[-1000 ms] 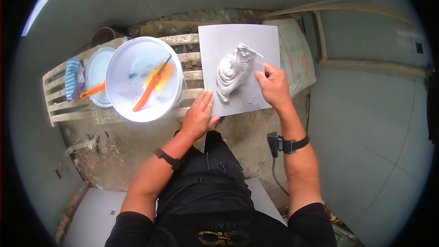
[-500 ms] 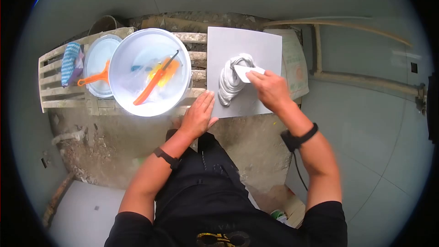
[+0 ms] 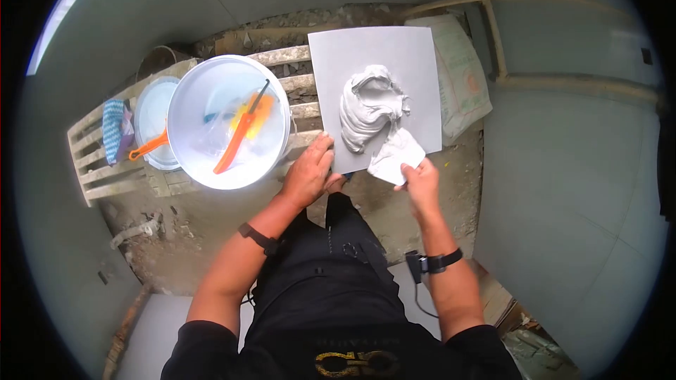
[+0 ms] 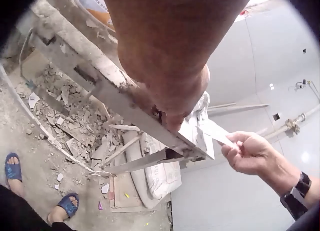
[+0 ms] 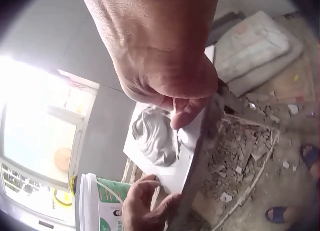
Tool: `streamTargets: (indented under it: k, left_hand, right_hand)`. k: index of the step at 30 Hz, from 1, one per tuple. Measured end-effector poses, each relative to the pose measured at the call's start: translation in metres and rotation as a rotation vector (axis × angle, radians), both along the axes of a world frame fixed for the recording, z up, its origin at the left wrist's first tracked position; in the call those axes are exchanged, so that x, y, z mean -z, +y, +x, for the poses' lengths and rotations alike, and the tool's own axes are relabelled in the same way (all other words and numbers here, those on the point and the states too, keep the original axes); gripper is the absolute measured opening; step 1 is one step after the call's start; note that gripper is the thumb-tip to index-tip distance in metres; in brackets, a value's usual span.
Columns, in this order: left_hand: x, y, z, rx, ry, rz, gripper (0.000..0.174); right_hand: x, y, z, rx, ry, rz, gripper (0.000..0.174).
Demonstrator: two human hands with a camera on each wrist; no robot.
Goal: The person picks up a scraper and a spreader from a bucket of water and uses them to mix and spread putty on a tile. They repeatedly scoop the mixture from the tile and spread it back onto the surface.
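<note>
A mound of grey-white paste (image 3: 366, 109) lies on a square white board (image 3: 422, 49). My right hand (image 3: 421, 186) pinches a flat white scraper (image 3: 400, 158) at one corner, thumb on top. Paste smears the scraper's face, which sits over the board's front edge just below the mound. At the board's left front corner my left hand (image 3: 310, 172) rests, fingers along the left edge and thumb near the front edge. The right wrist view shows the left hand (image 5: 145, 206) at that corner and the scraper (image 5: 175, 136) nearly edge-on.
Left of the board stands a white bucket (image 3: 204, 172) with an orange-handled tool (image 3: 239, 142) inside. A round lid (image 3: 148, 109) and a blue-striped cloth (image 3: 111, 134) lie further left on the slatted bench (image 3: 88, 148). Behind the board's right side is a sack (image 3: 461, 81); rubble (image 4: 75, 126) covers the floor below.
The scraper has gone from the mound to the board's front edge, drawn toward the body by my right hand. The mound's top is now hollowed. My left hand stays at the board's corner.
</note>
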State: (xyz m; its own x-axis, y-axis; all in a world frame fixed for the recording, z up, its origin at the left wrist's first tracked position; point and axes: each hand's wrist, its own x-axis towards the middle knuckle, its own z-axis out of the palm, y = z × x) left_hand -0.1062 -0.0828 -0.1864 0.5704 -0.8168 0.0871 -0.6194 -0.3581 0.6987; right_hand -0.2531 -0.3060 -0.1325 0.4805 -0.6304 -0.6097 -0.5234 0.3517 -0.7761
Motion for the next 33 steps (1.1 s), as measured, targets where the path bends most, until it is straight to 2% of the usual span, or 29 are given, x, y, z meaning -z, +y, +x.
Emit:
streamTargets:
  k: [2,5,7,10,12,14,17,20,21,23,24,25,28,29,32,33]
  left_hand:
    - [0.001,0.006,-0.001,0.030,0.014,0.000,0.047]
    - [0.005,0.003,-0.001,0.038,0.050,-0.018,0.046]
    - [0.003,0.005,-0.003,0.031,0.056,0.008,0.045]
    - [0.002,0.001,0.001,0.042,0.044,0.025,0.042]
    - [0.002,0.004,0.002,0.044,0.044,0.023,0.040]
    - [0.000,0.004,0.001,0.036,0.053,-0.004,0.039]
    - [0.002,0.006,0.000,0.052,0.083,0.020,0.038]
    - [0.004,0.006,-0.001,0.050,0.105,0.001,0.038]
    - [0.006,0.005,0.000,0.023,0.105,-0.012,0.038]
    - [0.006,0.006,-0.005,-0.013,0.117,-0.032,0.038]
    - [0.004,0.007,-0.009,-0.005,0.122,-0.028,0.038]
    - [0.003,0.007,-0.008,0.002,0.113,-0.030,0.038]
    - [0.003,0.005,0.001,0.017,0.091,-0.036,0.037]
    - [0.003,0.005,-0.001,0.002,0.095,-0.034,0.037]
    - [-0.001,0.009,-0.008,-0.016,0.104,-0.017,0.036]
    - [-0.002,0.009,-0.009,-0.014,0.101,-0.018,0.035]
  right_hand:
    - [0.010,0.038,-0.004,0.076,0.020,0.025,0.026]
    - [0.012,0.082,0.033,0.312,-0.138,0.084,0.026]
    - [0.029,0.084,0.065,0.422,-0.167,0.045,0.021]
    - [0.021,0.062,0.103,0.590,-0.330,0.098,0.016]
    - [0.006,0.044,0.114,0.595,-0.392,0.105,0.012]
    - [-0.013,0.024,0.112,0.371,-0.376,-0.077,0.013]
    - [-0.054,0.000,0.116,-0.223,0.020,-0.699,0.020]
    - [-0.037,-0.007,0.117,-0.945,0.011,-1.649,0.034]
    - [-0.017,-0.007,0.110,-1.063,0.017,-1.640,0.043]
    - [0.000,-0.015,0.097,-1.210,0.001,-1.617,0.041]
    - [-0.002,-0.020,0.092,-1.273,-0.005,-1.609,0.040]
    - [-0.024,-0.021,0.096,-1.426,0.082,-1.473,0.035]
    - [-0.068,-0.034,0.104,-1.467,0.062,-1.401,0.031]
    - [-0.072,-0.037,0.109,-1.375,-0.023,-1.455,0.033]
    - [-0.054,-0.040,0.136,-1.228,-0.105,-1.523,0.032]
    - [-0.028,-0.047,0.131,-1.282,-0.094,-1.561,0.030]
